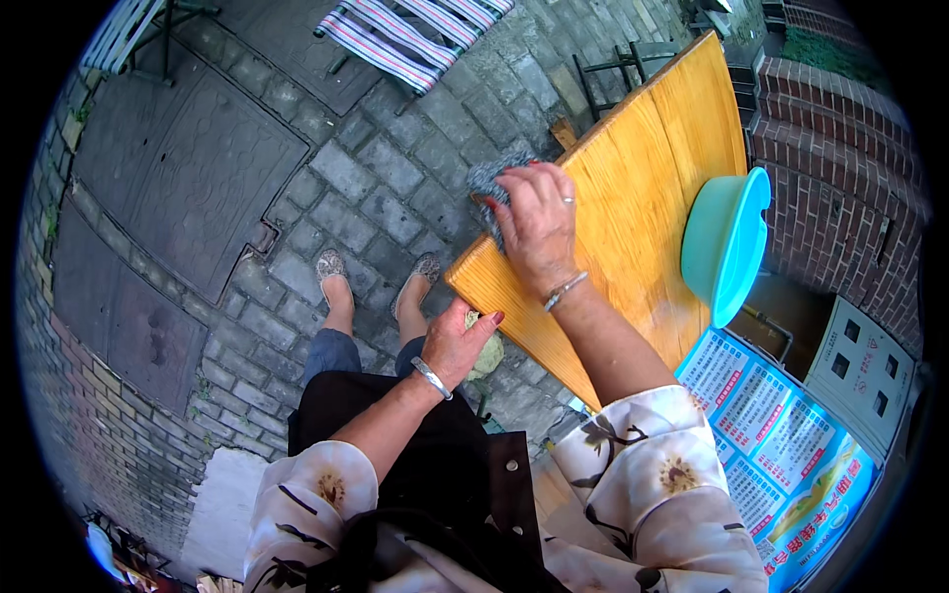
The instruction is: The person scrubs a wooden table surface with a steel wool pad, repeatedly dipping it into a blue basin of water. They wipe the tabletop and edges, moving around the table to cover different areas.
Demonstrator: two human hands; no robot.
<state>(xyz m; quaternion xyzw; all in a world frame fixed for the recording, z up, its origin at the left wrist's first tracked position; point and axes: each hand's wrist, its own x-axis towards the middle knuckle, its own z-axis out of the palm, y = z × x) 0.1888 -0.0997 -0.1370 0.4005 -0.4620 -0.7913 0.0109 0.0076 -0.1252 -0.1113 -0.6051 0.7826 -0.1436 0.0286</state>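
A bunched grey cloth [495, 181] is under my right hand [537, 222], pressed over the far long edge of a varnished wooden tabletop [630, 200]. Part of the cloth hangs past that edge above the paving. My left hand [460, 345] grips the tabletop near its narrow corner, thumb against the edge; its other fingertips are partly hidden. Just beyond the left thumb shows a pale green, crumpled-looking thing [485, 359], too covered to name. A turquoise plastic basin [715, 244] stands on the tabletop's right side.
A blue printed board [778, 452] with writing lies right of my right arm, beside a grey metal panel [860, 378]. Striped folding seats [415, 37] stand at the top on grey paving bricks [348, 174]. Brick steps [823, 126] rise at the right. Dark metal covers [185, 163] lie left.
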